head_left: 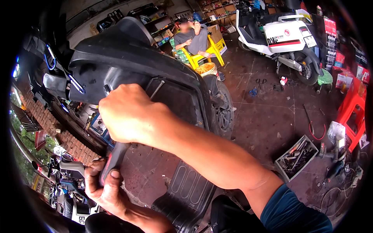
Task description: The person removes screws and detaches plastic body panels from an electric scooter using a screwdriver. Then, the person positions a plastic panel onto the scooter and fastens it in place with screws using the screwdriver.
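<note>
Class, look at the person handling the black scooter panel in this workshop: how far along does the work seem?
Done: the black panel is off any scooter, held up in the air. In hand: the right hand grips its edge while the left hand holds a red-handled tool against it. Left: the tool tray lies open on the floor, and the panel is not yet set down or refitted.

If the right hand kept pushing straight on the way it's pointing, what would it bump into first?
Nothing stands between: the right hand already presses on the black plastic scooter panel, knuckles toward its inner face. Going on, it would likely only push deeper against that panel, though depth is hard to judge.
</note>
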`<state>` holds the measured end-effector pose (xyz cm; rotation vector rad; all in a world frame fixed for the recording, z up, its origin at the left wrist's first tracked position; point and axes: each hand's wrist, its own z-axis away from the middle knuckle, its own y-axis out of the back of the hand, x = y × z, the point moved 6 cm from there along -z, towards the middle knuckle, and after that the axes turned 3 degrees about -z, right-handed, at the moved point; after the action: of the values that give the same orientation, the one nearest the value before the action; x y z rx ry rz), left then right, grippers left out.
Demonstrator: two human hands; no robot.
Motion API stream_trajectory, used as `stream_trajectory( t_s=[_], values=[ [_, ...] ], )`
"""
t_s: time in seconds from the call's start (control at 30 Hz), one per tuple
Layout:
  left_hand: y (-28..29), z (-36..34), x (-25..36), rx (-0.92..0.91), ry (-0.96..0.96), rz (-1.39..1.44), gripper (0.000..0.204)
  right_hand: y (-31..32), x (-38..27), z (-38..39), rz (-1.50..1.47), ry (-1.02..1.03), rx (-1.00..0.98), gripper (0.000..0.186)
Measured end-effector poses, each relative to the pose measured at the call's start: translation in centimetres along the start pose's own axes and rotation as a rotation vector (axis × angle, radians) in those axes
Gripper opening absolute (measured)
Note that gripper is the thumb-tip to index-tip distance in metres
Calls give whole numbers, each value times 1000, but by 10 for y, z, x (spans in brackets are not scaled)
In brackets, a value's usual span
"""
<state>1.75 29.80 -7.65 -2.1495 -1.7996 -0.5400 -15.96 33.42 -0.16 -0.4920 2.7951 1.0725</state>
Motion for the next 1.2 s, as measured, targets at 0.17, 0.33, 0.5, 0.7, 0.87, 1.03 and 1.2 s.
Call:
stream_trajectory(
  t_s=[0.17, 0.33, 0.5, 0.7, 0.87, 1.03, 1.2],
  values=[
    [-9, -10, 14, -48, 51, -51, 34, 7, 7, 0, -65, -80, -167, 16],
    [-11, -6, 11, -4, 88, 9, 33, 7, 9, 2, -92, -70, -115, 14],
    [-11, 1, 0, 38, -24, 84, 37, 22, 37, 72, -366, 273, 952, 14],
    [-10, -7, 8, -2, -400, -100, 37, 4, 129, 100, -108, -147, 773, 88],
    [-3, -11, -1, 122, -107, -118, 31, 0, 148, 86, -137, -152, 755, 88],
    [-3, -3, 6, 179, -194, 88, 41, -6, 138, 79, -169, -125, 793, 83],
    [-18, -2, -4, 249, -231, 202, 43, -6, 142, 84, -132, -134, 816, 81]
  ],
)
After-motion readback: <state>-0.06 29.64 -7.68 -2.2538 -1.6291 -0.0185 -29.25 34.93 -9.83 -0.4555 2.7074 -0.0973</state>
